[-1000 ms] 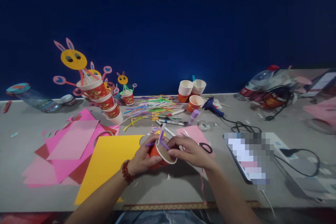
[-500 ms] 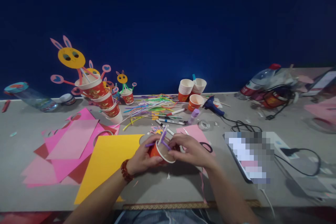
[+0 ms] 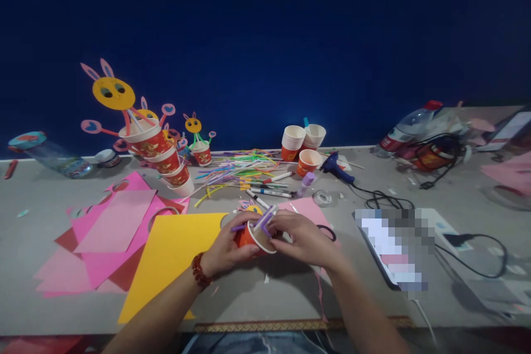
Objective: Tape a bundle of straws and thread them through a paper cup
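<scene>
My left hand (image 3: pixel 230 243), with a red bead bracelet on the wrist, is wrapped round the side of a red paper cup (image 3: pixel 246 238) with a white rim. The cup is tilted, its opening turned to the right. Purple and white straws (image 3: pixel 264 221) stick out of it. My right hand (image 3: pixel 296 235) is at the right of the opening, its fingers closed on the purple straw by the rim. Just behind the cup lies a small yellow paper face (image 3: pixel 254 208), partly covered by my hands and the straws.
Pink sheets (image 3: pixel 118 221) and a yellow sheet (image 3: pixel 166 260) lie left. Behind are bunny cups (image 3: pixel 149 141), loose straws (image 3: pixel 244 168), markers (image 3: pixel 269 192) and stacked cups (image 3: pixel 293 138). A glue gun (image 3: pixel 337 167), scissors (image 3: pixel 327 232) and phone (image 3: pixel 385 254) lie right.
The purple and white straws in the cup have tipped to the right, toward my right hand. Both hands stay at the cup, with small finger shifts.
</scene>
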`<state>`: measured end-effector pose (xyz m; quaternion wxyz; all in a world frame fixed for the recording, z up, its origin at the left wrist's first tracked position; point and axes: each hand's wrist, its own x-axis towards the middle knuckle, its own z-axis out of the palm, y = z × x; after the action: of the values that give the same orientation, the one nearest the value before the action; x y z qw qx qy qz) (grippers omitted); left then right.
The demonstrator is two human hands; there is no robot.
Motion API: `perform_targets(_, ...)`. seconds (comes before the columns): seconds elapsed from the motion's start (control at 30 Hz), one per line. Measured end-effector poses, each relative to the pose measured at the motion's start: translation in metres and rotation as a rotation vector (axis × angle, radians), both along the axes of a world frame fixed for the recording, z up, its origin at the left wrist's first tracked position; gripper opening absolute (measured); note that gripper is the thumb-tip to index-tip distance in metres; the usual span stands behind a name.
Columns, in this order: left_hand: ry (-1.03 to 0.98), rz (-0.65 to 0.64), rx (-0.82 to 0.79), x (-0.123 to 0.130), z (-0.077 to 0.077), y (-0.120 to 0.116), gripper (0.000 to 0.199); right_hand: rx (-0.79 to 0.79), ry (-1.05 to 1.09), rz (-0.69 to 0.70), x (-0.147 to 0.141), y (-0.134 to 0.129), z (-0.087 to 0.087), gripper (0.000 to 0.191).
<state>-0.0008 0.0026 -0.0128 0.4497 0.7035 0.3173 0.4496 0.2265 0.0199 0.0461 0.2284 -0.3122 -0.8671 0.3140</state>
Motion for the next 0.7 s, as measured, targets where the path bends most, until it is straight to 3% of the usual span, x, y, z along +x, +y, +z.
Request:
perform_targets(0.2,-0.071,0.015,0.019,0.001,0.000,0.000,0.050,-0.023,0.113,-0.077,0.002,0.002,-0.001,0.002)
perform_targets(0.33,-0.087,0.090,-0.026,0.001,-0.010,-0.001,0.052,-0.250,0.179,-0.096,0.002,0.004,-0.013,0.011)
perform_targets(0.47,-0.251,0.171,-0.163,-0.001,-0.022,0.000,0.057,-0.522,0.379,-0.131,0.004,0.007,-0.025,0.025)
perform_targets(0.57,-0.310,0.200,-0.221,-0.003,-0.025,0.002,0.057,-0.579,0.357,-0.077,0.001,0.005,-0.025,0.024)
perform_targets(0.7,-0.287,0.251,-0.231,-0.003,-0.025,0.003,0.056,-0.588,0.298,-0.123,-0.008,0.001,-0.020,0.030)
